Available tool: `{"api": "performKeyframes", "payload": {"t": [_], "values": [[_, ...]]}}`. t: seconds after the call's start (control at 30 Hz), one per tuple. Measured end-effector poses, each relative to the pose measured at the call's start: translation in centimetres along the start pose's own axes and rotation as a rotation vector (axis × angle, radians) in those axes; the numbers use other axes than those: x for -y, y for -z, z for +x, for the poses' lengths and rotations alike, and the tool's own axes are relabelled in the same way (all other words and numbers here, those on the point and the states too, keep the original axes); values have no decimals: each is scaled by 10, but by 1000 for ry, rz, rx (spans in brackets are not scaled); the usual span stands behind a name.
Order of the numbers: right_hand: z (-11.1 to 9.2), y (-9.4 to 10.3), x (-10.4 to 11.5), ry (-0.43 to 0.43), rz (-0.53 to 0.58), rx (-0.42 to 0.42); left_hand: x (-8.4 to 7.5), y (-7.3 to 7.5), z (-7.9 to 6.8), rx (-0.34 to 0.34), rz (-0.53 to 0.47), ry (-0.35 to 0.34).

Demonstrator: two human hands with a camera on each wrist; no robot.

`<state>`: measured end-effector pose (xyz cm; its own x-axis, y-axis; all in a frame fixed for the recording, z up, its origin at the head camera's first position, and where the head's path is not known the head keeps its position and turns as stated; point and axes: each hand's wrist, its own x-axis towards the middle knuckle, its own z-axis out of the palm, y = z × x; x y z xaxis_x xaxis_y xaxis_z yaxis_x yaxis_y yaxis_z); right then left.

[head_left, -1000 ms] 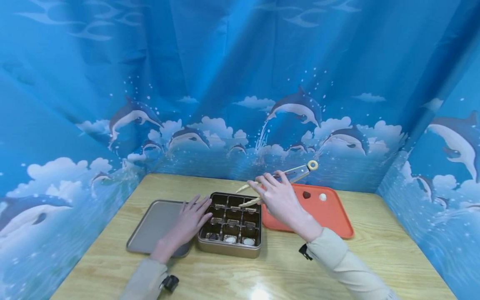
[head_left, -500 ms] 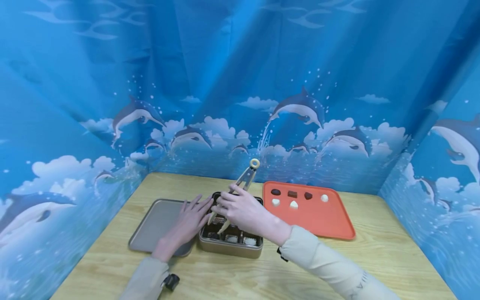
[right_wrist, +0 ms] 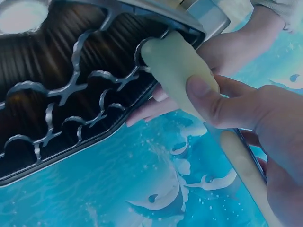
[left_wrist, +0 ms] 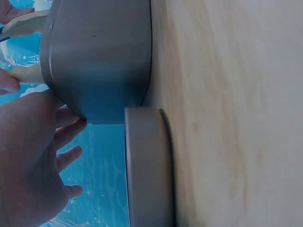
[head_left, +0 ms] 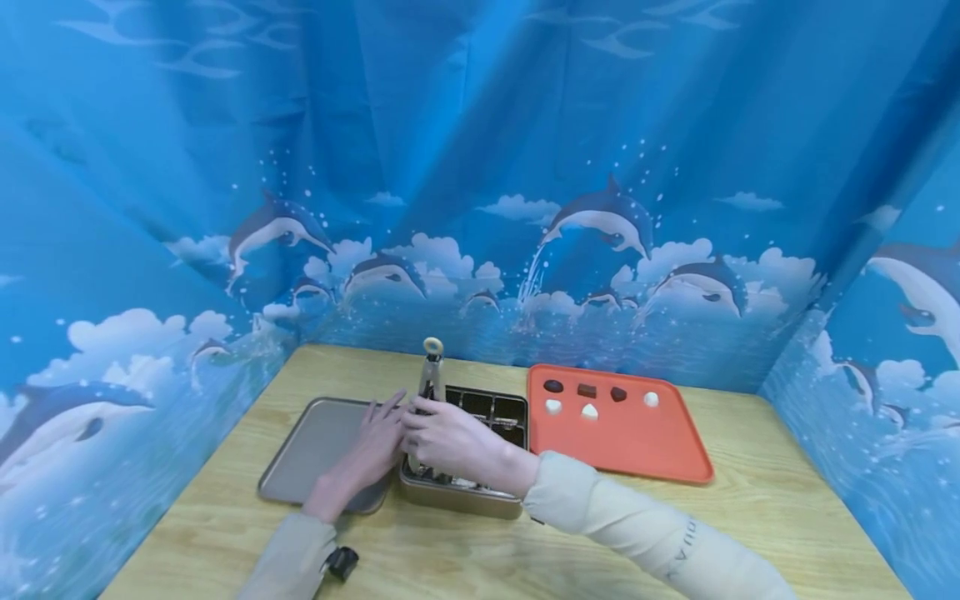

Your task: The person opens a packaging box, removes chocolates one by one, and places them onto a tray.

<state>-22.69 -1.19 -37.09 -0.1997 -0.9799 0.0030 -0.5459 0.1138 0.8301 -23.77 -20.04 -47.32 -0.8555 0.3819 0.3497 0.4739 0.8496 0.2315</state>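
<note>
My right hand grips a pair of tongs with cream arms and a ring at the top. In the right wrist view, thumb and fingers squeeze the tongs, and one cream tip reaches into a corner compartment of the box. What lies between the tips is hidden. The bronze divided box has a dark insert, with a round white piece in one compartment. My left hand lies with spread fingers at the box's left side; in the left wrist view its fingertips touch the box corner.
Left of the box lies a grey shallow lid, partly under my left arm. On the right, a red tray bears several small chocolates, dark ones and white ones. A dolphin-print curtain stands behind the wooden table.
My right hand has carried the tongs leftward from beside the red tray, across to the box's left column, and the tongs now stand more upright. The left hand stays at the box.
</note>
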Motion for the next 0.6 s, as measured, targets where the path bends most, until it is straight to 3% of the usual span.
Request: {"api": "performKeyframes", "payload": {"t": [0.33,0.6], "values": [[5,-9,10,-8,37,16,-3,2,2,11,12,9],[-7,-9,0,-71,74,-8,-5,2,2,29,58,26]]}}
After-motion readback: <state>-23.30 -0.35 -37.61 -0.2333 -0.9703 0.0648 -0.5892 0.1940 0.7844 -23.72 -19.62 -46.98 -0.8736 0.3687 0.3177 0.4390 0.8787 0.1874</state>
